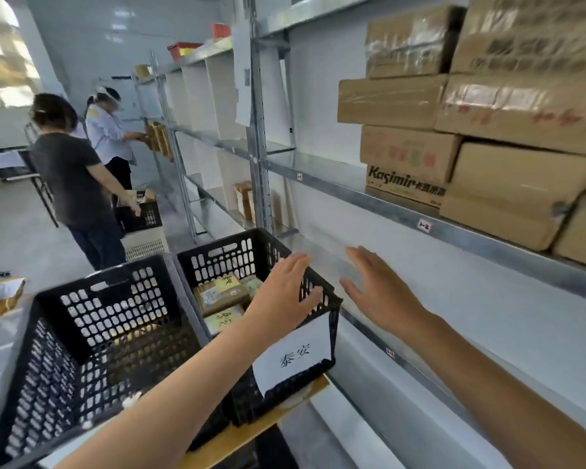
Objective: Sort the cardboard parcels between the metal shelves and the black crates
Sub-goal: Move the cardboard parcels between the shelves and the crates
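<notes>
Box [406,184] on shelf [318,167]: printed "Kasimir", the characters after it blurred. White sheet [293,355] on crate [217,255] front: handwritten "泰安". Tag [424,226] on shelf edge: "1-2".

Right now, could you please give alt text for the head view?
Two open, empty hands reach forward: left hand over a black crate of parcels, right hand toward the metal shelves stacked with cardboard boxes. Two people stand farther along.

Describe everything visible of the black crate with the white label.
This black plastic crate stands upright beside a second black crate, by the metal shelves. Its walls are lattice, with a handle slot. A white paper label hangs on its near wall. Small cardboard parcels lie inside. The left hand hovers over its rim.
</notes>
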